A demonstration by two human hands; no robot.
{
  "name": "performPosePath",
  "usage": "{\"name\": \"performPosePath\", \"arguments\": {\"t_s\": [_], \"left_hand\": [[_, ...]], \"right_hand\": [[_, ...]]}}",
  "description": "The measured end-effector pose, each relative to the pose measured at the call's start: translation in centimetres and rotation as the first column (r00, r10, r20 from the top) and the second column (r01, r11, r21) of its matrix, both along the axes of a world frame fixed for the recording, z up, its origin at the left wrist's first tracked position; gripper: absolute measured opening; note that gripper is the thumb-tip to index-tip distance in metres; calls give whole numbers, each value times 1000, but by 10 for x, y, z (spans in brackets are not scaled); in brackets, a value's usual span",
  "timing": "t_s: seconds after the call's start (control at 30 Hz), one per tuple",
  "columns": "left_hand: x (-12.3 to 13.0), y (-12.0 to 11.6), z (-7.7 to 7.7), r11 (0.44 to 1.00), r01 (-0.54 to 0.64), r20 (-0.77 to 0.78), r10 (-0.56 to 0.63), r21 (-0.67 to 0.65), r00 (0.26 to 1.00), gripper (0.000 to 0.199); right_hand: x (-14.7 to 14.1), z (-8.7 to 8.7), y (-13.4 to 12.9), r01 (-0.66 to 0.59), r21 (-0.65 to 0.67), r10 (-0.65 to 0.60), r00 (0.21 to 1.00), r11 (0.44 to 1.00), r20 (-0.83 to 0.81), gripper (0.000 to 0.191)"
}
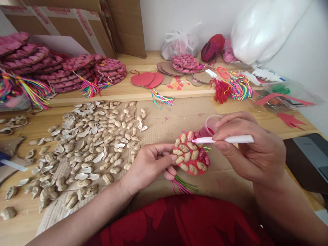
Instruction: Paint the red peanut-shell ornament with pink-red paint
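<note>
My left hand [156,160] grips the left edge of a red disc [192,153] covered with peanut shells, thumb on top and fingers beneath. A few shells on its right side and one at the top are coloured pink-red; the others are plain tan. Between the fingertips of my right hand [246,147] is a slim white paintbrush [230,139], its pinkish tip touching a shell near the disc's top. Just behind, partly covered by my right hand, stands a clear cup [208,128] of dark pink paint. Green and pink cords [183,185] hang below the disc.
Loose peanut shells [89,150] spread over cardboard on the left. Along the raised shelf stand stacks of pink shell discs [110,70], red discs [147,79], colourful tassels [241,85] and a plastic box [287,95]. A dark device [307,160] lies at the right.
</note>
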State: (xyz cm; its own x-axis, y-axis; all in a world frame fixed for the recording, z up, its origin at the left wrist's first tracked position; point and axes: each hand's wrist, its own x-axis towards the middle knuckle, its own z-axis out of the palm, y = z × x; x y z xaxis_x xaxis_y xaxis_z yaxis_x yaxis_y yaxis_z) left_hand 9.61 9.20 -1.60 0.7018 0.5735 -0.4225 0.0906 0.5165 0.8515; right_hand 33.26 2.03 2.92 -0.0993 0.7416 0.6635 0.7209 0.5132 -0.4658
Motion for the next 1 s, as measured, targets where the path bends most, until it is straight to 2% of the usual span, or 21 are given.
{"name": "performPosePath", "arguments": {"t_s": [0.1, 0.33, 0.63, 0.87, 1.0], "left_hand": [[-1, 0, 1, 1000, 4, -7, -4, 1, 1000, 39], [0, 0, 1, 1000, 18, -2, -18, 2, 1000, 39], [0, 1, 4, 999, 30, -27, -30, 22, 999, 37], [0, 0, 2, 1000, 21, -29, -20, 17, 999, 40], [0, 0, 2, 999, 19, -28, -18, 26, 999, 40]], "right_hand": [[1, 0, 0, -13, 18, 13, 1000, 1000, -1, 21], [0, -5, 0, 15, -42, -14, 1000, 999, 25, 17], [-4, -1, 2, -3, 33, 5, 997, 999, -72, 22], [-2, -3, 1, -29, -28, 29, 1000, 999, -6, 22], [0, 1, 1, -18, 12, 18, 1000, 1000, -11, 23]]}}
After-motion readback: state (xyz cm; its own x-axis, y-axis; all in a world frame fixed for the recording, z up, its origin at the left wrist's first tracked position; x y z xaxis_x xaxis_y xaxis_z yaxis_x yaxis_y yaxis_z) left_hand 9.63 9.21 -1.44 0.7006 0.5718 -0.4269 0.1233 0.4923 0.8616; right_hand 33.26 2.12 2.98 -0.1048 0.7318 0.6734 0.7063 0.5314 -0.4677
